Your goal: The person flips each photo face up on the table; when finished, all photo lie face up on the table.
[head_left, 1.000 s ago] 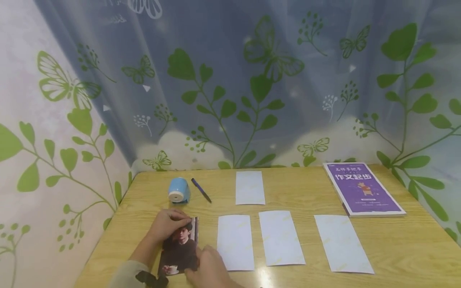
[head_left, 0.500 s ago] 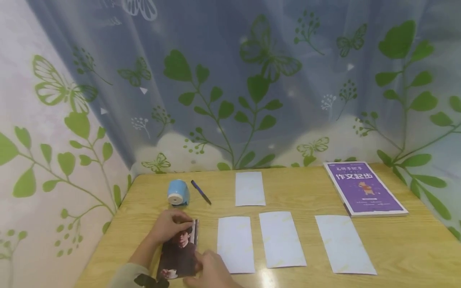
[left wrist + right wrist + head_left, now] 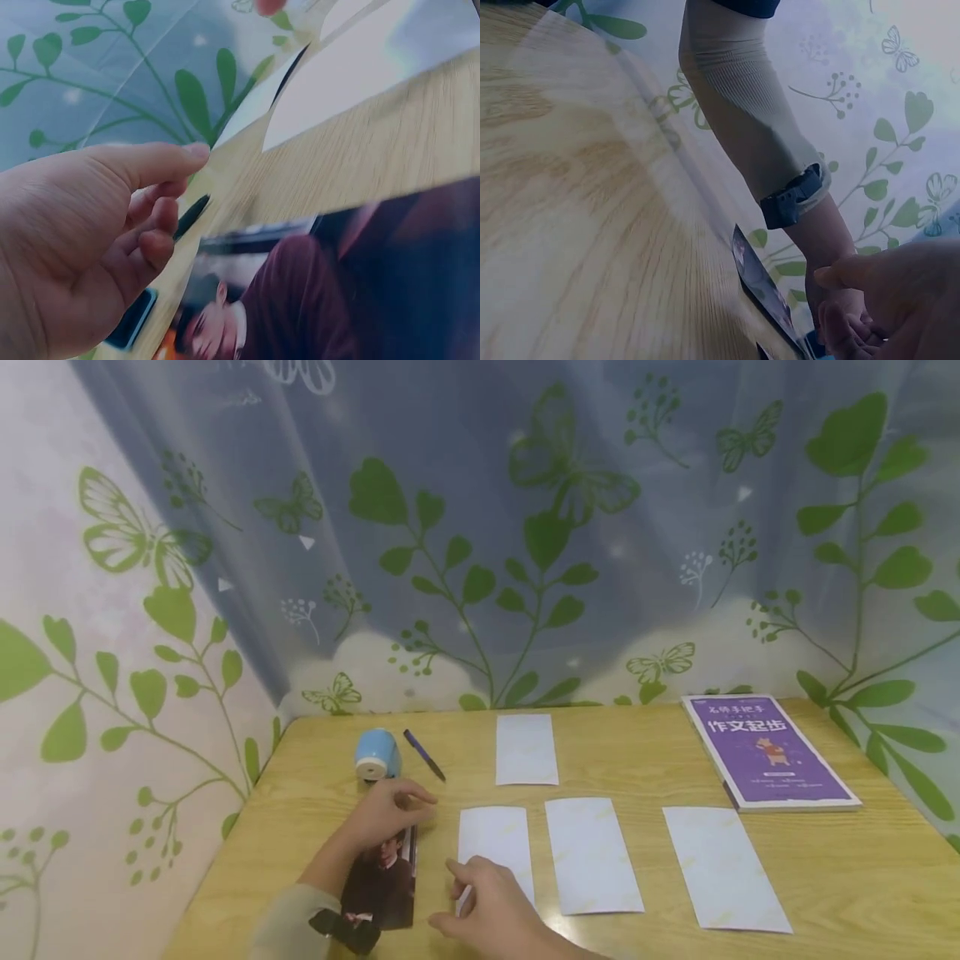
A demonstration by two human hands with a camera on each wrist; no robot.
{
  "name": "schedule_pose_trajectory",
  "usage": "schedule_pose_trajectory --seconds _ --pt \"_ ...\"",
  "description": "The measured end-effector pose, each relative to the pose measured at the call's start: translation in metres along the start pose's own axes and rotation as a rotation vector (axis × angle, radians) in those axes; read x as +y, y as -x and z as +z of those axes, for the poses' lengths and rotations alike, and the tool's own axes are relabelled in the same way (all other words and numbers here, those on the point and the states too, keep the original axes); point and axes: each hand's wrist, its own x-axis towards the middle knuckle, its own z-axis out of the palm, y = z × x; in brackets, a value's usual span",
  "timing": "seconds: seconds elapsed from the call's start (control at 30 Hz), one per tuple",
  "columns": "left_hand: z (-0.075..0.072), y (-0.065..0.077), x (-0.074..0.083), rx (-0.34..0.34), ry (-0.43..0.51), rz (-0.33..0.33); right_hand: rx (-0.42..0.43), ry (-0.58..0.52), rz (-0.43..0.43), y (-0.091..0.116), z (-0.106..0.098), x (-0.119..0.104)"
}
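Note:
A glossy photo card (image 3: 382, 889) of a person in dark clothes lies at the left front of the table. My left hand (image 3: 390, 814) hovers over its top end, fingers loosely bent and thumb apart; in the left wrist view nothing sits between them. The photo (image 3: 300, 307) lies below that hand there. My right hand (image 3: 491, 906) is to the right of the photo, thumb and fingers spread apart with nothing between them. It overlaps the lower part of the nearest white card (image 3: 491, 831). In the right wrist view the photo (image 3: 765, 289) lies beyond the right hand (image 3: 900, 300).
Two more white cards, a middle one (image 3: 592, 856) and a right one (image 3: 727, 868), lie in the front row. Another white card (image 3: 527, 750) lies behind them. A light-blue pencil sharpener (image 3: 377, 753) and a pen (image 3: 424, 756) are at the back left, a purple book (image 3: 772, 752) at the back right.
Both hands have let go of the photo. The right hand has moved right, over the nearest white card. The left has shifted slightly up and right.

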Motion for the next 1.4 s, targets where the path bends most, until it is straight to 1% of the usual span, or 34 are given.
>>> schedule_pose_trajectory --seconds 0.1,0.23,0.37,0.5,0.63,0.7,0.8,0.9,0.93,1.03,1.17,1.27,1.4 --pt "0.006 -0.005 0.007 -0.044 0.01 0.027 0.043 -0.022 -0.011 0.005 -0.01 0.007" --pt "0.016 -0.01 0.012 -0.058 -0.003 0.044 0.095 -0.033 -0.011 0.011 -0.023 0.016" --pt "0.023 -0.015 0.017 -0.075 0.005 0.011 0.127 -0.036 -0.004 0.015 -0.033 0.022" --pt "0.027 -0.018 0.021 -0.088 0.004 -0.014 0.148 -0.042 0.001 0.015 -0.039 0.027" --pt "0.032 -0.023 0.02 -0.082 -0.011 0.012 0.134 -0.041 0.032 0.019 -0.044 0.032" --pt "0.036 -0.025 0.019 -0.086 -0.008 0.035 0.11 -0.05 0.053 0.024 -0.046 0.034" --pt "0.042 -0.028 0.018 -0.105 -0.015 0.047 0.075 -0.061 0.08 0.031 -0.047 0.037" --pt "0.047 -0.029 0.02 -0.116 -0.041 0.041 0.053 -0.064 0.096 0.037 -0.046 0.04" --pt "0.047 -0.029 0.02 -0.117 -0.049 0.029 0.049 -0.06 0.097 0.038 -0.045 0.041" --pt "0.048 -0.029 0.022 -0.114 -0.072 -0.002 0.035 -0.033 0.093 0.039 -0.043 0.044" --pt "0.049 -0.029 0.023 -0.116 -0.079 -0.033 0.028 0.056 0.073 0.04 -0.041 0.047" --pt "0.049 -0.028 0.025 -0.114 -0.076 -0.049 0.051 0.13 0.049 0.04 -0.04 0.048" --pt "0.048 -0.027 0.025 -0.105 -0.061 -0.069 0.107 0.224 -0.006 0.042 -0.037 0.048"
